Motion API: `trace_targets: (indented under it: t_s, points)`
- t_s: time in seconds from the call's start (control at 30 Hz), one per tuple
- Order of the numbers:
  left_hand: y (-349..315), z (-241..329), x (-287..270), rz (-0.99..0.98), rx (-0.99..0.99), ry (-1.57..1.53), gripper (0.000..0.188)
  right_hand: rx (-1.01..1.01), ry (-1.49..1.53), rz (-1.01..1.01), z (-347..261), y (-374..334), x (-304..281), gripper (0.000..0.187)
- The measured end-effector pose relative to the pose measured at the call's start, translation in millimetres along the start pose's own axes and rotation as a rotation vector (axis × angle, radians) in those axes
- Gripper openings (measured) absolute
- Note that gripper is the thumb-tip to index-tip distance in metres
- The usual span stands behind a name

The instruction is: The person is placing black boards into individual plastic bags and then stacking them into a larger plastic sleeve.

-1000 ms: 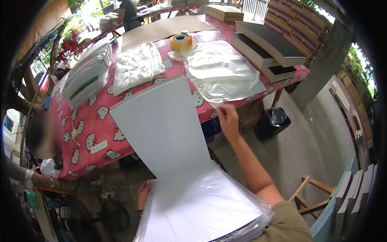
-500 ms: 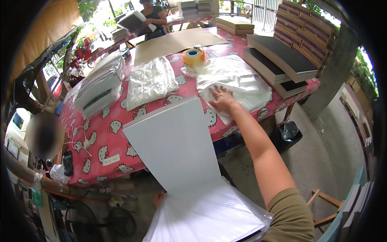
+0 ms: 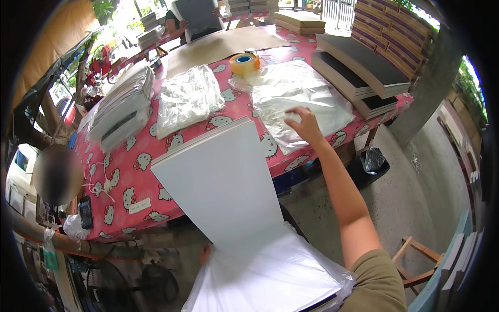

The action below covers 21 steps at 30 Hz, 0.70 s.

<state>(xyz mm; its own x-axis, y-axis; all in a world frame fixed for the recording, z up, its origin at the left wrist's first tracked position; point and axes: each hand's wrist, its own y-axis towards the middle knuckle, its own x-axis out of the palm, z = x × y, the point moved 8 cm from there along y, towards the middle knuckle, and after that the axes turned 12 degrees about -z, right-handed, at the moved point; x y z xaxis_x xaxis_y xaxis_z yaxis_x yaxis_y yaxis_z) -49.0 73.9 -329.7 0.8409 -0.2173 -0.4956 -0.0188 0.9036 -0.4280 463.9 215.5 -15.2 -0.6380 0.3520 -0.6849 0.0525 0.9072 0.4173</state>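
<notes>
A thick stack of white boards (image 3: 221,171) leans on the table's near edge, its lower part inside a clear plastic bag (image 3: 275,270) close to my body. My left hand (image 3: 206,254) is mostly hidden; its fingers appear curled at the bag's left edge, where the boards enter. Above a flat pile of clear plastic bags (image 3: 291,88), my right hand (image 3: 305,126) is raised with thumb and fingers apart, and I see nothing between them.
A tape roll (image 3: 244,64), crumpled plastic (image 3: 189,99) and wrapped stacks (image 3: 122,106) lie on the pink table cover (image 3: 150,182). Dark-topped books (image 3: 364,65) stand at right. A black bin (image 3: 372,169) sits below. Across the table, a person (image 3: 174,23) holds a dark panel.
My right hand has lifted off the bag pile and shifted slightly right, its fingers now bent. The person opposite has raised the panel. My left hand has barely moved.
</notes>
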Motion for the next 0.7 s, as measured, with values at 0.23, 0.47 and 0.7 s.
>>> trace_targets:
  t_s: [0.23, 0.47, 0.7]
  points:
    - [-2, 3, -3, -0.001, 0.014, -0.007, 0.028, 0.108, -0.083, -0.067, 5, -47, 21, 0.015]
    - [-3, 8, -2, -0.016, 0.044, -0.023, 0.026, 0.493, 0.665, 0.016, 89, -42, 16, 0.015]
    - [-15, -4, -7, 0.009, 0.032, -0.056, 0.025, 0.509, 1.369, 0.309, 87, -50, -3, 0.041]
